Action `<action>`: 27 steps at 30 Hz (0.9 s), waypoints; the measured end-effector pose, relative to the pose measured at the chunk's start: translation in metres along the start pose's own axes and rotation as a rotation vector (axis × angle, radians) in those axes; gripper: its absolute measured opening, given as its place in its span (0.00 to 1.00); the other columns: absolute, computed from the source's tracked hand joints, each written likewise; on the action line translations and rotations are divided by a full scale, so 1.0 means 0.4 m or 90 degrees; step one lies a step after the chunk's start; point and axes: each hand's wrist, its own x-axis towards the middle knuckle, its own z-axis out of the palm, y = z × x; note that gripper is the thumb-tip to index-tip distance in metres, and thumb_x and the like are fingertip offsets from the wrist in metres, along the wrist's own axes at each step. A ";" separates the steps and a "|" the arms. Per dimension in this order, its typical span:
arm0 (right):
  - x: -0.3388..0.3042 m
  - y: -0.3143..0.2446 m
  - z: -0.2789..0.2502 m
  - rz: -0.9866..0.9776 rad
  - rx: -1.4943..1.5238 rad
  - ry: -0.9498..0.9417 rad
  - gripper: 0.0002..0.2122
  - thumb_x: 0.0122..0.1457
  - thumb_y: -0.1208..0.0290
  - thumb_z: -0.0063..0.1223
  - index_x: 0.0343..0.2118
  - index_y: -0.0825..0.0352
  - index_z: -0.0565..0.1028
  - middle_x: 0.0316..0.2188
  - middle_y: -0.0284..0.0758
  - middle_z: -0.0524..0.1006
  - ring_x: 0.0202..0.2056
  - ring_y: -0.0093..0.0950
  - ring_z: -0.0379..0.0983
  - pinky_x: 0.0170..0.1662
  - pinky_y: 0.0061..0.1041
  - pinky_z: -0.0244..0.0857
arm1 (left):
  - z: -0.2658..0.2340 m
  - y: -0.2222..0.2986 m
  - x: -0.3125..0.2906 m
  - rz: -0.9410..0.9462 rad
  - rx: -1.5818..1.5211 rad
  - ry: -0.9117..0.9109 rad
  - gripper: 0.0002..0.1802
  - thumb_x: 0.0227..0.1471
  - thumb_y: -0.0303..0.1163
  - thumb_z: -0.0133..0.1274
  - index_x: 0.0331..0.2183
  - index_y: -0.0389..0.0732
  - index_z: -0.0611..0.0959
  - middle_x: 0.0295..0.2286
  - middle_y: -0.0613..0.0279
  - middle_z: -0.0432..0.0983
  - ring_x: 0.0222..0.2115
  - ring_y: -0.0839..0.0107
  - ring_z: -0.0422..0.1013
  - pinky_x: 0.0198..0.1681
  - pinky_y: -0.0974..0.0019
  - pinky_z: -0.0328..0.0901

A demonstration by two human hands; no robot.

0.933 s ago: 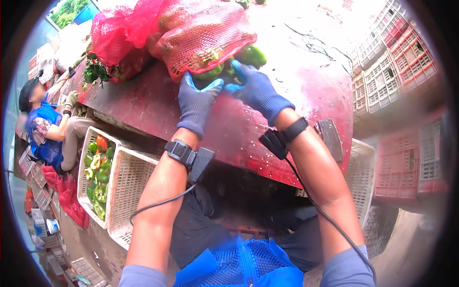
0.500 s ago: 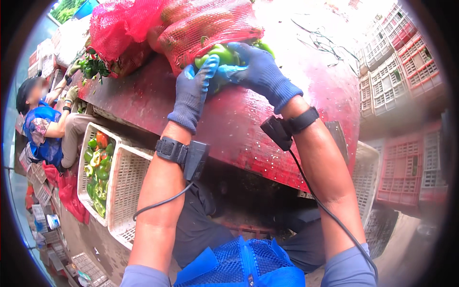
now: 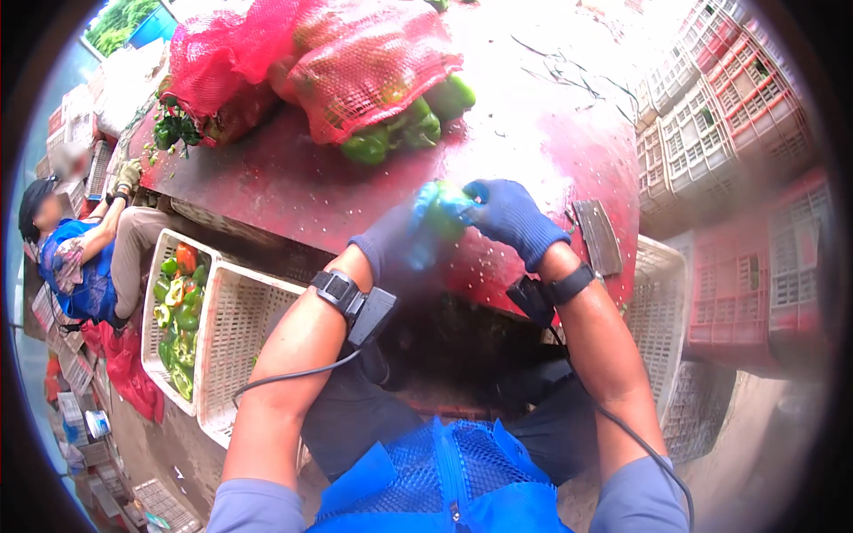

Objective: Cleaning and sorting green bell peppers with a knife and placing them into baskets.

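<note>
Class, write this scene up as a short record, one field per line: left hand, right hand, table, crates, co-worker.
Left hand: gloved, blurred, gripping a green bell pepper
Right hand: gloved, fingers on the same pepper
Table: red, bearing a red mesh sack, green peppers at its near edge
Crates: white, one holding peppers, another beside it
Co-worker: far left, wearing blue

Sack [image 3: 378,67] and peppers [image 3: 418,126] block the way ahead; right of them, the surface [image 3: 546,155] leaves passage, short of the cords [image 3: 582,71].
</note>
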 end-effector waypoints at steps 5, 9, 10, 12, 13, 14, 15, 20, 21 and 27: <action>-0.142 0.069 0.043 0.033 0.106 0.030 0.24 0.52 0.49 0.57 0.45 0.63 0.79 0.39 0.45 0.80 0.42 0.43 0.77 0.47 0.38 0.69 | -0.029 -0.135 0.023 -0.119 0.030 -0.052 0.34 0.57 0.71 0.37 0.35 0.49 0.76 0.15 0.68 0.61 0.11 0.76 0.58 0.12 0.74 0.52; -0.184 0.050 0.040 0.055 0.120 0.031 0.28 0.52 0.52 0.60 0.52 0.65 0.74 0.42 0.46 0.79 0.45 0.42 0.77 0.50 0.37 0.69 | -0.078 -0.194 0.019 -0.162 0.081 -0.068 0.35 0.56 0.70 0.40 0.36 0.46 0.76 0.18 0.64 0.65 0.14 0.71 0.63 0.16 0.71 0.57; -0.186 0.056 0.046 0.052 0.120 0.035 0.28 0.52 0.52 0.60 0.52 0.65 0.74 0.42 0.46 0.79 0.45 0.42 0.77 0.50 0.37 0.69 | -0.075 -0.190 0.011 -0.180 0.120 -0.089 0.35 0.55 0.69 0.43 0.36 0.43 0.76 0.20 0.60 0.69 0.17 0.66 0.67 0.20 0.67 0.62; -0.190 0.093 0.077 0.031 0.172 0.070 0.28 0.52 0.54 0.61 0.54 0.66 0.73 0.44 0.46 0.78 0.46 0.42 0.76 0.50 0.37 0.69 | 0.013 -0.168 -0.037 -0.019 0.543 0.150 0.36 0.54 0.68 0.46 0.38 0.41 0.77 0.25 0.55 0.74 0.25 0.59 0.71 0.28 0.62 0.66; -0.191 0.088 0.079 0.026 0.170 0.075 0.28 0.52 0.54 0.61 0.54 0.66 0.73 0.44 0.46 0.78 0.46 0.42 0.76 0.50 0.37 0.69 | 0.056 -0.155 -0.076 0.168 0.943 0.411 0.37 0.52 0.66 0.50 0.40 0.38 0.78 0.31 0.50 0.78 0.33 0.53 0.75 0.37 0.57 0.69; -0.194 0.082 0.082 0.030 0.178 0.097 0.28 0.52 0.55 0.61 0.54 0.66 0.73 0.45 0.47 0.78 0.46 0.42 0.76 0.50 0.36 0.69 | 0.034 -0.187 -0.063 0.321 0.920 0.539 0.37 0.49 0.61 0.55 0.46 0.36 0.78 0.42 0.44 0.78 0.48 0.48 0.72 0.52 0.54 0.64; -0.188 0.059 0.085 0.023 0.188 0.113 0.28 0.52 0.56 0.61 0.54 0.66 0.73 0.45 0.47 0.78 0.46 0.42 0.76 0.50 0.36 0.69 | -0.005 -0.193 -0.043 0.329 0.918 0.554 0.37 0.49 0.61 0.55 0.46 0.36 0.78 0.42 0.44 0.78 0.48 0.48 0.72 0.52 0.54 0.64; -0.184 0.003 0.113 0.137 0.089 0.144 0.27 0.52 0.55 0.61 0.51 0.67 0.74 0.43 0.49 0.78 0.45 0.42 0.77 0.49 0.35 0.70 | 0.010 -0.164 -0.053 0.372 0.860 0.190 0.32 0.49 0.48 0.57 0.50 0.36 0.77 0.42 0.42 0.78 0.46 0.49 0.74 0.48 0.55 0.67; -0.188 -0.007 0.115 0.190 0.052 0.144 0.25 0.53 0.54 0.62 0.50 0.67 0.75 0.42 0.48 0.79 0.43 0.42 0.78 0.47 0.35 0.71 | 0.032 -0.169 -0.060 0.377 0.860 0.188 0.32 0.49 0.48 0.57 0.50 0.36 0.77 0.42 0.42 0.78 0.46 0.49 0.74 0.48 0.55 0.67; -0.227 -0.020 0.162 0.167 0.107 0.234 0.24 0.55 0.55 0.60 0.51 0.64 0.74 0.41 0.48 0.79 0.43 0.44 0.77 0.47 0.38 0.70 | -0.019 -0.294 -0.026 0.273 0.403 0.145 0.24 0.57 0.54 0.51 0.37 0.41 0.79 0.21 0.63 0.73 0.19 0.71 0.69 0.21 0.69 0.65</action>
